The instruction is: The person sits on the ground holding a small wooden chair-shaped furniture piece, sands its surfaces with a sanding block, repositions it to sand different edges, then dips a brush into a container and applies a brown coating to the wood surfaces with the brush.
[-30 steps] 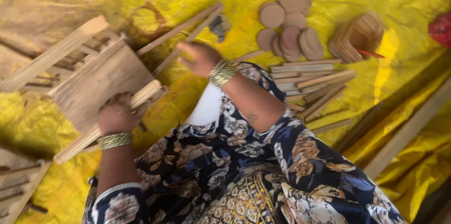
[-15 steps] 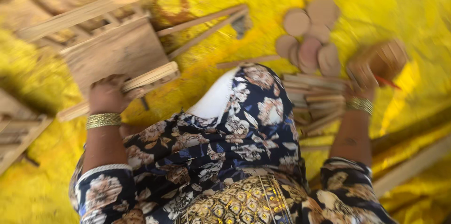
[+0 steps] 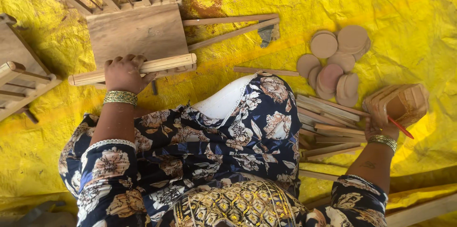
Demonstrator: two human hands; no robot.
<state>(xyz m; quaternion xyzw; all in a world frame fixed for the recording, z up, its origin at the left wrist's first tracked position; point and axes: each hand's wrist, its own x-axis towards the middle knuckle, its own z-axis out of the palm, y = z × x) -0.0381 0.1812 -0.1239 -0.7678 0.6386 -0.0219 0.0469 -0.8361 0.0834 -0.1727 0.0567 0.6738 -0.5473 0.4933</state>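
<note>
My left hand [image 3: 124,72] grips the near rail of a small wooden frame [image 3: 138,32] made of a flat board and slatted rails, lying on the yellow sheet [image 3: 381,3]. My right hand [image 3: 381,124] reaches out to the right and rests on a small wooden basket-like piece [image 3: 404,102]; a red pencil [image 3: 401,128] pokes out beside the fingers. Whether the hand holds the pencil I cannot tell. My knee in dark floral cloth [image 3: 252,122] lies between both hands.
A heap of round wooden discs [image 3: 335,60] sits at the upper right. Thin wooden strips [image 3: 328,122] are stacked beside my right hand. Two long sticks [image 3: 228,24] lie past the frame. Another slatted wooden piece [image 3: 19,77] is at the left edge.
My right hand left the sticks near the frame and swung out right to the wooden basket piece. The left hand kept its hold on the frame's rail while the view shifted.
</note>
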